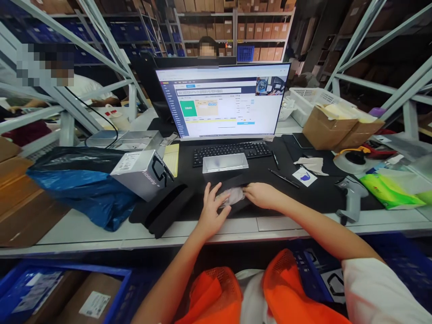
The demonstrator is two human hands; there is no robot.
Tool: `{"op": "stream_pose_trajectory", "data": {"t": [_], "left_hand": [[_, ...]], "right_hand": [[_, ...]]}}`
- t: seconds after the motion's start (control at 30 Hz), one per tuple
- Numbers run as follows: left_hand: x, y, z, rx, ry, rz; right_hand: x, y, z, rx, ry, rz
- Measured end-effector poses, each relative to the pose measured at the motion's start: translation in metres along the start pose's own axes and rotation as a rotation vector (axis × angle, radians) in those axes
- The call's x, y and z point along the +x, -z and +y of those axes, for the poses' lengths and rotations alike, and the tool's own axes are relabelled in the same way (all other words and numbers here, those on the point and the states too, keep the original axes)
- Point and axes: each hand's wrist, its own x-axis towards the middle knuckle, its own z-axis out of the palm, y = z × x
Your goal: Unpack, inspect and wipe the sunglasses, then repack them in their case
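Note:
Both of my hands are over the black desk mat. My left hand [213,210] has its fingers spread, with the fingertips at the left side of a small crumpled clear plastic bag [233,197]. From the right, my right hand [262,195] pinches the bag's edge with closed fingers. What lies inside the bag is too blurred to make out. Just beyond the hands sits a shallow translucent plastic tray [225,164]. A black padded case or strap [165,209] lies to the left of my left hand.
Behind the tray are a keyboard [232,152] and a lit monitor [222,103]. At left stand a grey product box [141,173] and a blue plastic bag [91,193]. At right lie a pen [284,178], a barcode scanner [351,198] and a green packet [388,191]. Co-workers sit beyond.

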Motion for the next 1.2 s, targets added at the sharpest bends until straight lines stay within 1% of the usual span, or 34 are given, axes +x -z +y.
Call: {"op": "stream_pose_trajectory", "data": {"t": [0.03,0.07,0.1,0.2,0.23,0.27,0.3,0.33,0.37,0.4,0.43,0.5,0.53,0.6,0.67,0.73,0.8,0.83,0.9,0.97,1.03,1.07,1.13,1.2], "left_hand": [[0.001,0.001,-0.002,0.005,0.009,-0.005],[0.003,0.003,-0.004,0.011,0.025,-0.004],[0.005,0.005,-0.006,0.016,0.046,0.001],[0.015,0.013,-0.009,0.023,0.124,0.013],[0.019,0.017,-0.009,0.032,0.145,0.006],[0.023,0.020,-0.009,0.048,0.157,-0.012],[0.028,0.023,-0.008,0.076,0.161,-0.034],[0.032,0.026,-0.007,0.115,0.153,-0.057],[0.035,0.029,-0.006,0.165,0.137,-0.077],[0.038,0.032,-0.004,0.225,0.118,-0.092],[0.039,0.035,-0.003,0.291,0.101,-0.105],[0.039,0.040,0.001,0.423,0.069,-0.144],[0.037,0.042,0.003,0.472,0.053,-0.176],[0.029,0.047,0.008,0.508,0.027,-0.257],[0.020,0.050,0.013,0.480,0.003,-0.323],[0.013,0.050,0.018,0.459,-0.005,-0.338],[0.010,0.048,0.020,0.445,0.003,-0.321],[0.010,0.046,0.020,0.412,0.012,-0.314],[0.010,0.041,0.016,0.263,0.018,-0.301],[0.010,0.033,0.010,0.062,0.000,-0.258],[0.008,0.025,0.004,-0.077,-0.034,-0.173],[0.006,0.021,0.001,-0.104,-0.052,-0.125],[0.004,0.015,-0.002,-0.094,-0.097,-0.043],[0.004,0.011,-0.003,-0.042,-0.148,-0.009]], "right_hand": [[0.002,0.002,0.000,-0.004,-0.029,-0.001],[0.002,0.003,0.000,-0.014,-0.056,0.029],[0.000,0.004,0.001,-0.024,-0.081,0.094],[-0.010,0.002,0.009,0.013,-0.140,0.377],[-0.014,0.000,0.014,0.058,-0.145,0.426],[-0.017,-0.004,0.019,0.113,-0.141,0.423],[-0.019,-0.008,0.024,0.170,-0.132,0.369],[-0.021,-0.013,0.028,0.223,-0.121,0.286],[-0.021,-0.018,0.032,0.264,-0.115,0.206],[-0.021,-0.023,0.035,0.288,-0.119,0.153],[-0.021,-0.027,0.037,0.298,-0.135,0.132],[-0.019,-0.031,0.040,0.284,-0.189,0.161],[-0.018,-0.029,0.040,0.269,-0.216,0.181],[-0.015,-0.018,0.039,0.265,-0.260,0.192],[-0.012,0.000,0.034,0.308,-0.279,0.216],[-0.005,0.018,0.022,0.389,-0.272,0.247],[0.005,0.030,0.002,0.468,-0.233,0.219],[0.010,0.032,-0.010,0.491,-0.202,0.173],[0.020,0.032,-0.033,0.494,-0.130,0.051],[0.026,0.029,-0.048,0.471,-0.061,-0.053],[0.028,0.025,-0.053,0.473,-0.019,-0.122],[0.028,0.025,-0.051,0.490,-0.008,-0.147],[0.028,0.025,-0.045,0.540,0.006,-0.187],[0.026,0.027,-0.038,0.572,0.027,-0.228]]}}
